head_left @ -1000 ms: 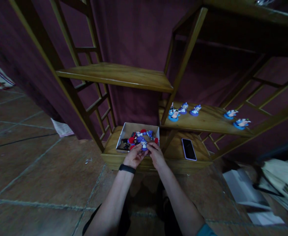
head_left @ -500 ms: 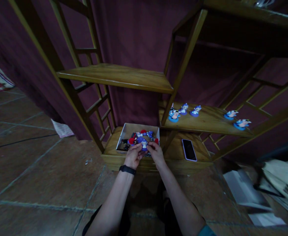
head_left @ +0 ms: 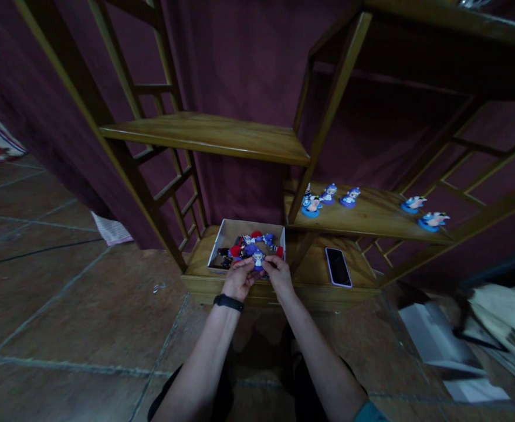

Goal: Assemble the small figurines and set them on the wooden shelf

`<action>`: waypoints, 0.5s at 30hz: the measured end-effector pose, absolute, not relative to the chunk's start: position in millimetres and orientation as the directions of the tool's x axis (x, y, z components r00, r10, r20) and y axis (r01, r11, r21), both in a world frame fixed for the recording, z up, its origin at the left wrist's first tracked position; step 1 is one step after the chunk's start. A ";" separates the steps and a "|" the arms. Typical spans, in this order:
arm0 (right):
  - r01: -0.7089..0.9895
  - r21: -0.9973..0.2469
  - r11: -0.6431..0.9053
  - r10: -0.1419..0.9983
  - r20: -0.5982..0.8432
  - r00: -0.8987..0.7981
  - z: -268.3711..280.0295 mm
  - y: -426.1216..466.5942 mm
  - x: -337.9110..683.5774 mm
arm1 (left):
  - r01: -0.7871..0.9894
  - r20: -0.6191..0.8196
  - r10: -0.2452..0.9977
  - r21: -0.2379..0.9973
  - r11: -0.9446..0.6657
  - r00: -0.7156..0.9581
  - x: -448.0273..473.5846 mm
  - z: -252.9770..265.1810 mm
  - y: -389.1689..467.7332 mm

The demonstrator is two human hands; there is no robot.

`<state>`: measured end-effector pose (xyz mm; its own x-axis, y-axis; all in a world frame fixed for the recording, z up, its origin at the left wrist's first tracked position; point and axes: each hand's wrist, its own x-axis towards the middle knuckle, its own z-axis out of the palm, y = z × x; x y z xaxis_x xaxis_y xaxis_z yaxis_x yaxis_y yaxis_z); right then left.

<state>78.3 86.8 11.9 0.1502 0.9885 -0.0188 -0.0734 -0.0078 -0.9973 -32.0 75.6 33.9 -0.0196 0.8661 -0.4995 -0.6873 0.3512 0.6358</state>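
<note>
Between my two hands, upright over the front of a cardboard box (head_left: 225, 233), is a small purple-and-white figurine (head_left: 258, 259) on a purple base. My left hand (head_left: 240, 279) closes on its left side, and my right hand (head_left: 278, 273) pinches it from the right. Inside the box lie several more figurines (head_left: 253, 240) in purple, red and black, jumbled together; my hands hide part of them. The box rests on the low wooden shelf (head_left: 198, 265).
On the right-hand shelf (head_left: 372, 218) stand several figurines, among them a purple one (head_left: 350, 197) and a pink-and-blue one (head_left: 433, 221). A phone (head_left: 339, 267) lies on the lower shelf. Wooden posts and an upper left shelf (head_left: 205, 136) frame the box. White boxes (head_left: 437, 340) sit on the floor at right.
Almost nothing differs. Both hands keep hold of the figurine over the box, and it looks turned or tilted very slightly.
</note>
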 end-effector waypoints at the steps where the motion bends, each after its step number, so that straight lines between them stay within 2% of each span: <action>1: -0.067 -0.998 -0.001 0.988 -0.011 0.154 10.5 87.2 78.4 | -0.688 -0.501 0.865 0.635 0.352 -0.020 -31.9 33.7 75.6; 8: -0.060 -0.998 -0.004 0.997 -0.009 0.078 6.0 90.6 78.8 | -0.708 -0.497 0.868 0.613 0.350 -0.001 -32.0 32.9 77.9; 15: 0.015 -0.998 0.066 0.995 0.067 0.067 -0.3 95.3 79.4 | -0.714 -0.478 0.877 0.631 0.302 -0.051 -31.9 36.7 78.0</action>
<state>79.4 95.3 -0.3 0.0668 0.9955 0.0673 0.0149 0.0665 -0.9977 -31.9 78.0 36.7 -0.0507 0.8771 -0.4775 -0.7141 0.3025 0.6314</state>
